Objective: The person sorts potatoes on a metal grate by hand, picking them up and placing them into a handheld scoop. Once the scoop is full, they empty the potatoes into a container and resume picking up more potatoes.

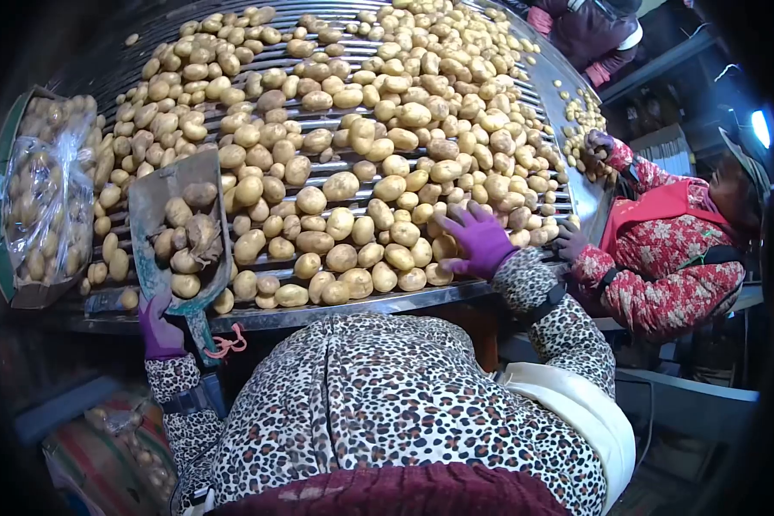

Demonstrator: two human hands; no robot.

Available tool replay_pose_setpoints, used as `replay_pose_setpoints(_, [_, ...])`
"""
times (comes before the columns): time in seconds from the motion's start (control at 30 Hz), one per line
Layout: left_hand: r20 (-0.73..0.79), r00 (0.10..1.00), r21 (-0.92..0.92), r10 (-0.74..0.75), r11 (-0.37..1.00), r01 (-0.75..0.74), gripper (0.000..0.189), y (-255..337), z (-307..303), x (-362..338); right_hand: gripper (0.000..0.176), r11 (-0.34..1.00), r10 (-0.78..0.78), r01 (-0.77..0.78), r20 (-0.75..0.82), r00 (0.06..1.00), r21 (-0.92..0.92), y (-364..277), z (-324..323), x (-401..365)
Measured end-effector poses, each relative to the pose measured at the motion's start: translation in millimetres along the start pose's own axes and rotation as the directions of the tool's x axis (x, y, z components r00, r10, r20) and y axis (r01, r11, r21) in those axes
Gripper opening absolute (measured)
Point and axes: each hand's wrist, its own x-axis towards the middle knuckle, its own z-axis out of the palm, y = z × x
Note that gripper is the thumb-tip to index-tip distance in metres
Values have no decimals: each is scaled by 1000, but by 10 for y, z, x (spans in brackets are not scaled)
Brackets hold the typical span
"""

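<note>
My left hand [159, 328], in a purple glove, is closed at the near left corner of a worn scoop [155, 211]; some of its fingers are hidden. Several potatoes, one of them shrivelled, lie in the scoop, and a pink cord [225, 342] hangs by its green handle [199, 331]. The gloved right hand [477, 242] rests with spread fingers on the potatoes [340, 224] near the front edge. Beneath the potatoes are the metal bars of a sorting table [318, 116].
At the left stands a box [7, 249] of potatoes with clear plastic over them. A co-worker [671, 232] in a red floral top reaches to a side chute [586, 193] on the right. Another person [589, 39] is at the far right. A striped sack [103, 456] sits below left.
</note>
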Motion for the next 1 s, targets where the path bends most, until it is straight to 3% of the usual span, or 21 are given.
replay_pose_setpoints(0.07, [19, 998, 92, 57, 994, -58, 32, -41, -84, 20, 88, 995, 36, -33, 25, 999, -98, -121, -14, 40])
replay_pose_setpoints(0.17, [-50, 999, 2, -10, 1000, 10, 43, 91, 110, -43, 84, 996, -20, 16, -42, 999, -91, -67, 60, 137])
replay_pose_setpoints(0.27, [-2, 998, 201, 66, 977, -64, 32, -25, -98, 57, 77, 996, -30, 20, -99, 995, -92, -30, 72, 163])
replay_pose_setpoints(0.37, [36, 999, -36, -23, 999, 24, 41, 76, 55, 57, 66, 996, -52, 40, -146, 988, -79, 48, 59, 194])
replay_pose_setpoints(0.4, [45, 999, -99, -27, 995, 32, 33, 223, 275, -27, 63, 999, -24, 16, -171, 985, -45, 80, 66, 238])
replay_pose_setpoints(0.43, [104, 987, 175, 119, 975, -136, 32, 129, 163, 34, 60, 1000, -3, 0, -197, 980, -13, 91, 76, 283])
replay_pose_setpoints(0.47, [189, 953, 428, 236, 854, -296, 32, -4, 35, 94, 57, 1000, 13, -9, -220, 975, 17, 92, 68, 330])
replay_pose_setpoints(0.5, [196, 970, 221, 145, 957, -188, 30, -1, 124, 88, 51, 998, -49, 56, -391, 919, 5, 42, -60, 300])
replay_pose_setpoints(0.53, [222, 973, -1, 65, 998, -67, 32, 43, 342, 61, 51, 998, -57, 56, -430, 901, -15, 50, -85, 324])
replay_pose_setpoints(0.57, [322, 888, 290, 329, 858, -424, 28, 181, 562, -26, 52, 998, -69, 60, -469, 880, -35, 65, -113, 372])
replay_pose_setpoints(0.6, [480, 727, 510, 491, 518, -686, 25, 326, 757, -94, 52, 996, -87, 69, -509, 856, -54, 60, -145, 441])
replay_pose_setpoints(0.67, [616, 602, 426, 508, 428, -797, 37, 430, 903, -25, 55, 990, -136, 77, -627, 767, -121, -16, -190, 619])
replay_pose_setpoints(0.7, [654, 557, 395, 513, 397, -829, 41, 465, 970, 1, 58, 990, -72, -13, -577, 814, -142, -68, -272, 638])
replay_pose_setpoints(0.8, [666, 599, 346, 444, 528, -776, 32, 443, 1270, 42, 79, 981, 112, -166, -414, 903, -97, 57, -233, 857])
replay_pose_setpoints(0.83, [681, 604, 332, 414, 562, -758, 28, 474, 1381, 40, 89, 983, 174, -184, -335, 926, 0, 102, -210, 914])
replay_pose_setpoints(0.87, [679, 609, 334, 410, 566, -753, 28, 359, 1427, 73, 91, 971, 208, -161, -291, 934, 176, 92, -202, 923])
replay_pose_setpoints(0.93, [676, 618, 339, 401, 576, -744, 28, 179, 1529, 115, 93, 961, 220, -171, -230, 948, 217, 186, -182, 1026])
replay_pose_setpoints(1.0, [572, 801, 293, 176, 868, -400, 30, 107, 1669, 137, 94, 958, 228, -173, -241, 943, 230, 279, -99, 1077])
